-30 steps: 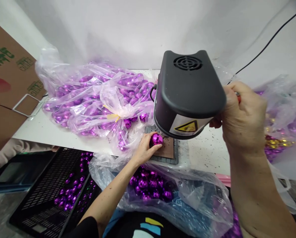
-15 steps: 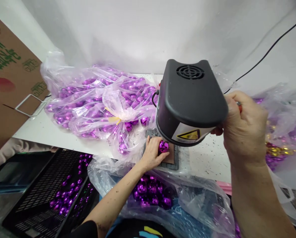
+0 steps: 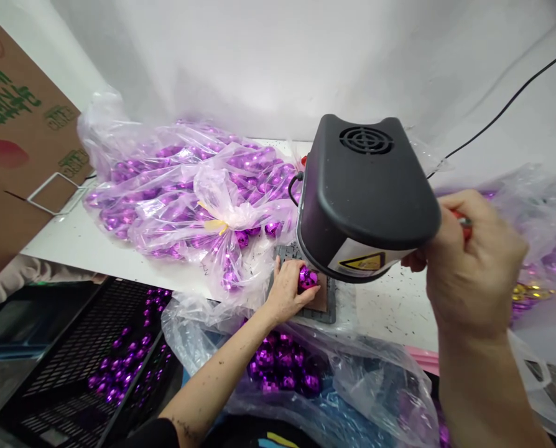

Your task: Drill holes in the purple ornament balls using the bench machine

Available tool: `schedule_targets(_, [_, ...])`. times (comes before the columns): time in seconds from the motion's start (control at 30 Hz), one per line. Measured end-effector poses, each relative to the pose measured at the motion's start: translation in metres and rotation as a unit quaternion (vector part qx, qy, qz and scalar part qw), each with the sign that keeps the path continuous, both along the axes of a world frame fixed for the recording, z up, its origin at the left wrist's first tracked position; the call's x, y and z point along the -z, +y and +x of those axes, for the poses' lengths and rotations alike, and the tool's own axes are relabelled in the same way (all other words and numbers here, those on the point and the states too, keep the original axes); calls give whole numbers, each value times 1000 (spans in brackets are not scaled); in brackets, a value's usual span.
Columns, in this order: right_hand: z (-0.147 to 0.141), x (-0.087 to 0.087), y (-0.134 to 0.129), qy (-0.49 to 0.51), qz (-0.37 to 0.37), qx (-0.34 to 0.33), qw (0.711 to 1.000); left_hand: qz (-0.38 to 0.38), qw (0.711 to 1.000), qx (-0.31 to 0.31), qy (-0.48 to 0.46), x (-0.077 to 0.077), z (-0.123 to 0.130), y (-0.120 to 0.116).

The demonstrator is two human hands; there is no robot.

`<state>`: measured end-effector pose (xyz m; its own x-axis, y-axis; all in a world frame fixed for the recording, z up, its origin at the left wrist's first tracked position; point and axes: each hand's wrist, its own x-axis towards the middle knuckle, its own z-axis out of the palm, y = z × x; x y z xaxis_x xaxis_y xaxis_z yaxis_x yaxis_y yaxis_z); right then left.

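My left hand (image 3: 287, 291) grips a shiny purple ball (image 3: 308, 277) between thumb and fingers, over a brown pad on a grey base plate (image 3: 327, 310). Up and to the right, my right hand (image 3: 476, 267) is closed round a red handle (image 3: 462, 224) at the side of a black machine (image 3: 366, 186) with a round vent and a yellow warning label. The machine's housing hides its underside and part of my right fingers. More purple balls (image 3: 285, 364) lie in an open clear bag in front of me, below my left hand.
Tied clear bags of purple balls (image 3: 189, 186) cover the table's left part. A cardboard box (image 3: 21, 149) stands at far left, above a black crate (image 3: 49, 373) holding small purple balls. Further bags (image 3: 543, 230) lie at right. A black cable (image 3: 502, 112) crosses the wall.
My right hand has moved right and slightly down in view, still on the handle. The machine appears shifted right a little too. My left hand and the ball have hardly moved.
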<state>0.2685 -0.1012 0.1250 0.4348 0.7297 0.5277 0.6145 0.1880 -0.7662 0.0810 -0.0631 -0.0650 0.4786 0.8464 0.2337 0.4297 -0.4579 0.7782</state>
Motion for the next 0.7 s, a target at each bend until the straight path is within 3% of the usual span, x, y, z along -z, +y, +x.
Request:
schedule_targets(0.1, [-6,19,-22,-82,57,28,995,-6,1000,5,3,-1,0,0])
schedule_targets(0.2, [-14,40,-43,-125,116,14,985,-11,1000,9,4,-1,0,1])
schedule_targets(0.4, [-26,58,-59,-129,29,4,991,-1,1000,14,-1,0,0,0])
schedule_targets(0.7, [-25,77,-63,-140,53,17,989,1,1000,12,5,2,-1,0])
